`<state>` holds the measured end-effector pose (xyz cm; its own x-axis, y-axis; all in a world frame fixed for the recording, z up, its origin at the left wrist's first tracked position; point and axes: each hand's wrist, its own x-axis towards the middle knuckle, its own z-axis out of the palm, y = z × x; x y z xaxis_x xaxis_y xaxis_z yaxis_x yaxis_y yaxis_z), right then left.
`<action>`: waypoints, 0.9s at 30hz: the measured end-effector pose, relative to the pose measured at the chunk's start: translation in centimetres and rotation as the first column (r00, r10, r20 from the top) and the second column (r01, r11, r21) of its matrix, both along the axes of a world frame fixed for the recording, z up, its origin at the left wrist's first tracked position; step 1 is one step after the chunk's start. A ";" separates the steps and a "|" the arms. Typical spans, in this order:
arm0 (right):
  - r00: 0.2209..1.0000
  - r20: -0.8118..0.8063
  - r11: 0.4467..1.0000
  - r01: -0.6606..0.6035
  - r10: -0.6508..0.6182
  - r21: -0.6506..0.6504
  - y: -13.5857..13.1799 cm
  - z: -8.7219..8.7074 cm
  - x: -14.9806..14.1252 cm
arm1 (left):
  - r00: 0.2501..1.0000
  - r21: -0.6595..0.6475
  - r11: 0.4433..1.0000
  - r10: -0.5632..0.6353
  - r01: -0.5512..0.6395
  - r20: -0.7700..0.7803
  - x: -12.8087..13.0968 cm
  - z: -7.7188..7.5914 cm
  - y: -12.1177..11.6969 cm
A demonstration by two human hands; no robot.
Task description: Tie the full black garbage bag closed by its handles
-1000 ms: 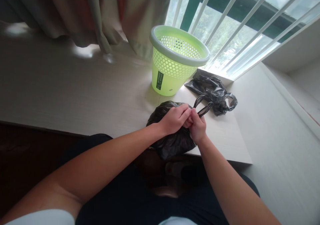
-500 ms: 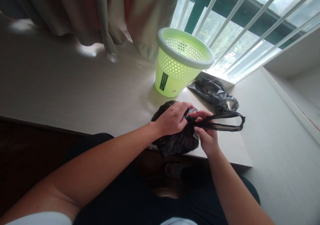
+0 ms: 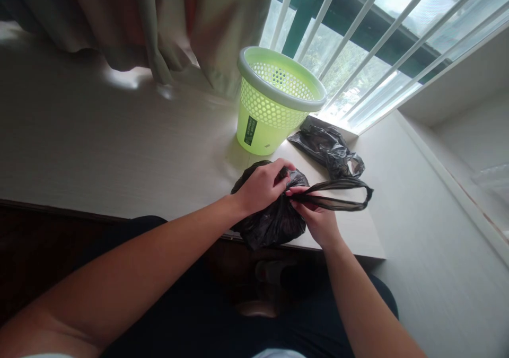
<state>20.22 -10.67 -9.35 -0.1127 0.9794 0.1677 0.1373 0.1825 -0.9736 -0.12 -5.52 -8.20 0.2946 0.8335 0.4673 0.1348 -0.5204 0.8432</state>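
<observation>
A filled black plastic bag [image 3: 274, 225] rests at the front edge of the pale wooden ledge, its neck gathered tight between my hands. My left hand [image 3: 263, 185] lies over the top of the bag, fingers closed on the bunched plastic near the neck. From the right, my right hand [image 3: 316, 212] pinches the base of the bag's handle loop [image 3: 345, 194], which sticks out past the fingers to the right. Part of the gathered neck is hidden behind my fingers.
Behind the bag stands a green perforated wastebasket [image 3: 258, 130] with a grey rim. A second black plastic bag [image 3: 330, 148] lies crumpled to its right. A curtain [image 3: 222, 34] hangs at the back left, beside white window bars [image 3: 352, 29]. A pale side panel [image 3: 429, 204] rises at right.
My right hand has slid in closer to the bag's neck, along the handle loop. My left hand keeps its hold. The whole view has shifted slightly, so things sit farther left.
</observation>
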 end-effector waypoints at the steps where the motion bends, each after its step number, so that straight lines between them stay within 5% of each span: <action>1: 1.000 0.018 1.000 0.006 -0.006 0.007 0.1 -0.1 0.0 | 1.000 -0.012 1.000 0.000 0.000 0.005 0.0 0.0 0.1; 6: 0.997 -0.036 0.996 0.070 -0.072 -0.052 0.5 -0.5 0.3 | 0.999 0.019 0.999 -0.028 0.028 0.024 0.1 -0.2 0.3; 10: 0.975 -0.151 0.976 0.135 -0.162 -0.171 1.0 -0.4 0.0 | 0.992 0.192 0.975 -0.098 0.112 -0.079 -0.1 -0.3 0.1; 14: 0.968 -0.087 0.954 0.215 -0.237 -0.207 1.4 0.4 -0.9 | 0.986 0.397 0.910 -0.061 0.119 -0.157 -0.2 -0.8 0.0; 23: 0.969 0.133 0.975 0.218 -0.210 -0.049 1.4 2.1 -3.4 | 0.967 0.699 0.713 0.210 -0.051 -0.144 0.0 -0.6 -0.3; 27: 0.957 0.235 0.985 0.159 -0.169 0.064 1.6 2.0 -4.0 | 0.929 0.700 0.714 0.276 -0.025 -0.248 -0.3 -0.2 -0.4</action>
<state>16.17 -9.04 -7.32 0.0068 0.9801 0.1985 0.3960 0.1796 -0.9005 -0.41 -5.88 -8.37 0.4254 0.3754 0.8235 0.4505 -0.8770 0.1671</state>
